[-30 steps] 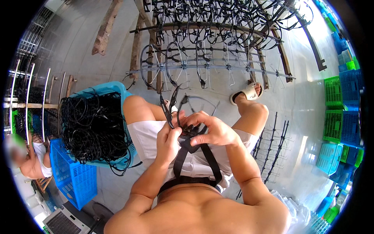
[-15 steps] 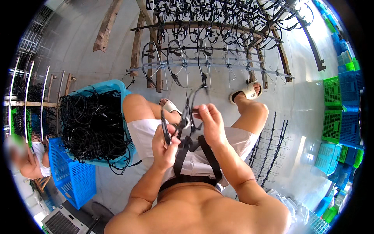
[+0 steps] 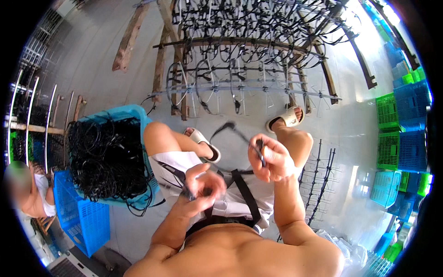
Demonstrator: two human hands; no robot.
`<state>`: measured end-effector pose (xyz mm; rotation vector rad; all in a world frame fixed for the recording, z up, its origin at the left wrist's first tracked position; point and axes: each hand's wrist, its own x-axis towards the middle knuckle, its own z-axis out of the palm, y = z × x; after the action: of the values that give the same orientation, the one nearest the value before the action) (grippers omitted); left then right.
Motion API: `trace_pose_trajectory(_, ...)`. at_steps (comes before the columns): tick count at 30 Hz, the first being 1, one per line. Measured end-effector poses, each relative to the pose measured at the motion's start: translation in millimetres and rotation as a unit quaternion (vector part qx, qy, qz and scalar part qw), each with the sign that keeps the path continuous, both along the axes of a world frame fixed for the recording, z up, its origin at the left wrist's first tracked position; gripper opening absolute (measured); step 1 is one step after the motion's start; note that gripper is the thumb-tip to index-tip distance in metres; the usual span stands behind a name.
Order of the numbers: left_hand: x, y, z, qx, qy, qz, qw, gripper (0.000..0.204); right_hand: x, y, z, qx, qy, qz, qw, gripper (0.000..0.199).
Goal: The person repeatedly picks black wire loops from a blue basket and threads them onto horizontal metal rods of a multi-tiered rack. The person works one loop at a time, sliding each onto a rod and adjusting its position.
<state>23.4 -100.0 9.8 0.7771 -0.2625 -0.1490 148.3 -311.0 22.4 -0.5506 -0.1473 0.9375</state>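
Black cable loops between my hands: my right hand pinches one end shut, my left hand grips the other, beside the blue basket.

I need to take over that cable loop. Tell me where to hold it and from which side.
Grip the cable loop on its free arc above the right hand, coming from the front, over the knees. The lower ends are already pinched in the fingers and in the left hand, while the arc stands clear in the air, with open floor behind it.
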Motion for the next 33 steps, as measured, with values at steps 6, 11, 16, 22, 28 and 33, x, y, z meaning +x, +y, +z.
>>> trace_pose_trajectory(6, 45, -16, -22, 0.402, -0.054, 0.225, 0.886, 0.046, 6, -15, 41, -0.167, 0.044, 0.163, 0.971, 0.032)
trace_pose_trajectory(11, 54, -49, -36, 0.459, -0.116, 0.263, 0.840, 0.054, 56, -49, 71, 0.027, -0.028, -0.163, 0.986, 0.021)
trace_pose_trajectory(16, 105, -76, -41, 0.543, -0.211, 0.326, 0.744, 0.028, 141, -10, 50, -0.187, -0.030, -0.235, 0.953, 0.022)
trace_pose_trajectory(22, 162, -114, -63, 0.558, -0.129, 0.378, 0.727, 0.027, 167, 26, -48, -0.277, -0.014, -0.192, 0.941, 0.026)
trace_pose_trajectory(28, 176, -124, -77, 0.604, -0.120, 0.371, 0.695, 0.021, 160, 18, -58, -0.268, -0.031, -0.244, 0.932, 0.021)
trace_pose_trajectory(33, 176, -125, -81, 0.581, -0.102, 0.383, 0.711, 0.015, 154, 19, -58, -0.236, -0.066, -0.264, 0.933, 0.020)
